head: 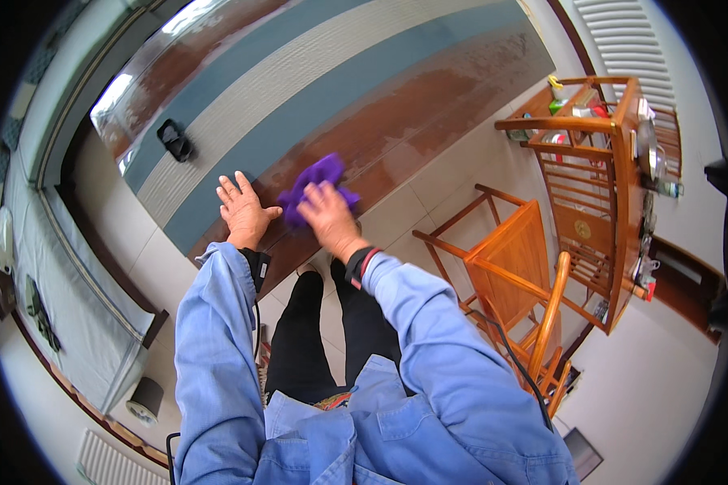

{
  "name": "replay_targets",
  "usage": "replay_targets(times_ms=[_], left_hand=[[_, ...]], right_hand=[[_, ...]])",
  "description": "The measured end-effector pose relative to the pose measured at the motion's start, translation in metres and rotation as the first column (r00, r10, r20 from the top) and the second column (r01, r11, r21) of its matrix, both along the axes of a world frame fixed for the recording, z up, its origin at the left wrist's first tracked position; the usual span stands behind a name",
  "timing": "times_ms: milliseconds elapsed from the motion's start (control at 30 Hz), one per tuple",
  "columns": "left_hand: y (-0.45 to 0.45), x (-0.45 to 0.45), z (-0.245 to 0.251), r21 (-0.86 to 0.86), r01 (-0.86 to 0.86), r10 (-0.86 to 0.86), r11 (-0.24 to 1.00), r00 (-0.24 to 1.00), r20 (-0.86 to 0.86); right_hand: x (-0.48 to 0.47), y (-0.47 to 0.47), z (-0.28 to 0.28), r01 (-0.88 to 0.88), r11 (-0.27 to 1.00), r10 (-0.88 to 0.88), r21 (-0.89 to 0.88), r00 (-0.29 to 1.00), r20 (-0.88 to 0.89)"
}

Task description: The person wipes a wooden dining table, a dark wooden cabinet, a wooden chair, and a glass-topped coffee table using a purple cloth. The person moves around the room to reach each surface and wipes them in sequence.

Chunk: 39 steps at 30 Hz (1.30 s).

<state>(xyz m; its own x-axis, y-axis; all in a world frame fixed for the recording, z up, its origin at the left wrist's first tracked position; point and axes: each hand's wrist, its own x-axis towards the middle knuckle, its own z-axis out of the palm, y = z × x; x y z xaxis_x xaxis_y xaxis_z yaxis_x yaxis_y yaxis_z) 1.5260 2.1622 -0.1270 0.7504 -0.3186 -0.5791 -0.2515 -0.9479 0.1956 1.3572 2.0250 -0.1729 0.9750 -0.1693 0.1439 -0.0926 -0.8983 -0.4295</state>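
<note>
My right hand (pixel 329 219) lies over a crumpled purple cloth (pixel 318 176) on the dark brown wooden tabletop (pixel 394 159); hand and cloth are slightly blurred. To its left, my left hand (pixel 244 212) rests with fingers spread near the front edge, on the border between bare wood and a blue-grey band, holding nothing. A runner or covering with blue-grey bands and a white textured stripe (pixel 267 91) runs along the table. Wet-looking, shiny patches show on the wood. A small black container (pixel 175 140) with something dark in it stands farther back at the left.
Right of me are a wooden chair (pixel 509 264) and a wooden rack (pixel 613 182) bearing jars and other items. A sofa with a pale cover (pixel 79 260) stands at the left, a dark bin (pixel 145 397) near it. A dark cable hangs beside my right arm.
</note>
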Motion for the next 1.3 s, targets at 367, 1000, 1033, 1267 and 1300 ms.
replay_targets(times_ms=[367, 1000, 1033, 1267, 1300], left_hand=[[-0.056, -0.008, -0.016, 0.300, 0.072, -0.058, 0.951, 0.997, -0.057], [-0.070, 0.011, -0.020, 0.415, 0.121, -0.051, 0.902, 0.983, -0.174], [-0.069, 0.012, -0.020, 0.418, 0.118, -0.047, 0.901, 0.983, -0.176], [-0.063, 0.011, -0.031, 0.373, 0.042, 0.028, 0.927, 0.984, -0.178], [-0.063, 0.011, -0.033, 0.360, 0.031, 0.036, 0.933, 0.983, -0.179]], right_hand=[[-0.041, -0.181, -0.004, 0.277, 0.942, -0.279, -0.191, 0.960, 0.017], [0.148, -0.179, -0.014, -0.078, 0.996, 0.081, -0.031, 0.990, 0.118], [0.149, -0.210, -0.017, 0.051, 0.996, -0.041, -0.068, 0.989, 0.145], [0.164, -0.237, -0.027, 0.407, 0.865, -0.413, -0.293, 0.910, 0.044], [0.165, -0.215, -0.028, 0.316, 0.922, -0.313, -0.226, 0.948, 0.051]])
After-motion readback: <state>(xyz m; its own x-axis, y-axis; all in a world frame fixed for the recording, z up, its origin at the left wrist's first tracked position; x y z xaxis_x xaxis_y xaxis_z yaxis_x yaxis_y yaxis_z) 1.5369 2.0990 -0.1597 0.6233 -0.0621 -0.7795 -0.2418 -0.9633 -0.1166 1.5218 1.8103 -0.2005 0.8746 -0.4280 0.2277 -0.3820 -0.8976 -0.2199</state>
